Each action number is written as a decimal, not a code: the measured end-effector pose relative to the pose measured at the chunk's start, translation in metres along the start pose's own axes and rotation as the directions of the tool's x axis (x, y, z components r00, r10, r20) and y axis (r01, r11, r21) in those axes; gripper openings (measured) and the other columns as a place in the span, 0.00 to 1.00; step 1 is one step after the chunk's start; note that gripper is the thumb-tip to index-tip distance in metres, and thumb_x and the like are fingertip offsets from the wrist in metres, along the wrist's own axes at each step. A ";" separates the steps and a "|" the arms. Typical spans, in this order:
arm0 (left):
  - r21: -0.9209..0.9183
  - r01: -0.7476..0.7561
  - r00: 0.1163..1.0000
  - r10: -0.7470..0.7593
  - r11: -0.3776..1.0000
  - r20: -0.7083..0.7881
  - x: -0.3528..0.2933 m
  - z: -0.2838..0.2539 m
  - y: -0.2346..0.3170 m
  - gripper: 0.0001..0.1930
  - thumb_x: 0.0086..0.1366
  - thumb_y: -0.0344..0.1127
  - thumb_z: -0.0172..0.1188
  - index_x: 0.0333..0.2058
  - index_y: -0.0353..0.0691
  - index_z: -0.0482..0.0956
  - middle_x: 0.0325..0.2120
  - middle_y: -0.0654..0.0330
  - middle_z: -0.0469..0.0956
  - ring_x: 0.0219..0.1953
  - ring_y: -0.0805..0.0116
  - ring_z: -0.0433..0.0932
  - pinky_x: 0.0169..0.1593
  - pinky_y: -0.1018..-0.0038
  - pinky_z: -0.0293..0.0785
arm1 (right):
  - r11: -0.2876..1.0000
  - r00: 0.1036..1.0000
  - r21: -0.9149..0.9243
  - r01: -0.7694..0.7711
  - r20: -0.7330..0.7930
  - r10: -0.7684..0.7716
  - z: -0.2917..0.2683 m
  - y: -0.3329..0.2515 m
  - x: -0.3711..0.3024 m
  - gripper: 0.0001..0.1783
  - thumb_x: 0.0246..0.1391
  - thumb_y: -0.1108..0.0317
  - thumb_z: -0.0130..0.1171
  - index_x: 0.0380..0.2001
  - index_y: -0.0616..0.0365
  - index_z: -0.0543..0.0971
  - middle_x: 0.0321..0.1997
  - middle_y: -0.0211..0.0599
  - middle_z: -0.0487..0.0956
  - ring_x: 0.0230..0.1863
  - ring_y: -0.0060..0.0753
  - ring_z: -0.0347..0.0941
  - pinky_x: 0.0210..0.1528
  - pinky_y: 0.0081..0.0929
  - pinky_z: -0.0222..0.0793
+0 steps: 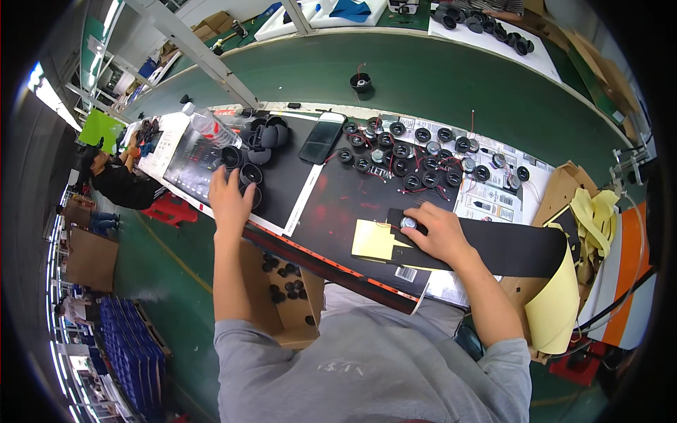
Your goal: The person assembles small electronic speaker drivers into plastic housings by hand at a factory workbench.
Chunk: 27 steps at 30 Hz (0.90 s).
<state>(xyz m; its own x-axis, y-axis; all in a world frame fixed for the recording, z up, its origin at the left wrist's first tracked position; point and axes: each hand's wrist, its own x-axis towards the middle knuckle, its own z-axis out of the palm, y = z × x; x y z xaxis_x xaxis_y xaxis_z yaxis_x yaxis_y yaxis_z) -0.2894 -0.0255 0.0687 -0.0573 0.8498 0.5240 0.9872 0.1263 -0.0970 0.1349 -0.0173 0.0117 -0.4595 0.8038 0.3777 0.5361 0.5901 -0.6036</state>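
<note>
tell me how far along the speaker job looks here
Done: a cluster of wired speaker units lies on the bench. In hand: the right hand presses one round part on the black sheet. Left: the left hand reaches the black cups.

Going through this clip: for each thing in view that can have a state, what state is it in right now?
Left hand: resting on black cups, grip unclear.
Right hand: pressing a small round part onto the black sheet.
Yellow backing: peeled, curling off the sheet.
Phone: screen dark, lying flat.
Plastic bottle: lying on its side.
Small speakers: loose in a cluster.
</note>
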 end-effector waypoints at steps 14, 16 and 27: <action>-0.655 0.708 0.703 0.168 -0.265 0.691 -0.007 -0.005 0.158 0.17 0.60 0.19 0.48 0.48 0.37 0.70 0.37 0.56 0.76 0.37 0.64 0.80 0.32 0.74 0.78 | 0.464 0.841 0.793 -0.395 0.110 0.529 -0.004 0.032 0.003 0.13 0.52 0.70 0.64 0.41 0.64 0.78 0.27 0.28 0.77 0.24 0.16 0.70 0.27 0.17 0.67; -0.512 0.752 0.651 0.339 -0.415 0.680 0.008 0.005 0.193 0.15 0.61 0.22 0.48 0.47 0.37 0.71 0.39 0.54 0.76 0.38 0.63 0.80 0.29 0.77 0.78 | 0.222 0.825 0.921 -0.320 0.156 0.543 -0.011 0.036 0.005 0.14 0.56 0.72 0.60 0.45 0.63 0.76 0.28 0.30 0.77 0.26 0.18 0.72 0.28 0.16 0.68; -0.030 0.775 0.552 0.653 -0.631 0.518 0.030 0.047 0.269 0.22 0.71 0.48 0.39 0.54 0.40 0.68 0.51 0.48 0.72 0.48 0.53 0.76 0.46 0.66 0.78 | 0.020 0.853 0.992 -0.121 0.094 0.513 -0.025 0.050 0.001 0.18 0.56 0.71 0.61 0.50 0.61 0.74 0.31 0.29 0.76 0.26 0.20 0.72 0.28 0.16 0.70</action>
<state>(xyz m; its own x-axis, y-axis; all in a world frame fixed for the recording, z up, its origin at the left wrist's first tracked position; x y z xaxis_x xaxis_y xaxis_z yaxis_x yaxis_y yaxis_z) -0.0324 0.0582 0.0188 0.5364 0.8167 -0.2128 -0.6627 0.5637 0.4930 0.1785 0.0149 -0.0005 -0.1832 0.9816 -0.0532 -0.6365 -0.1597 -0.7546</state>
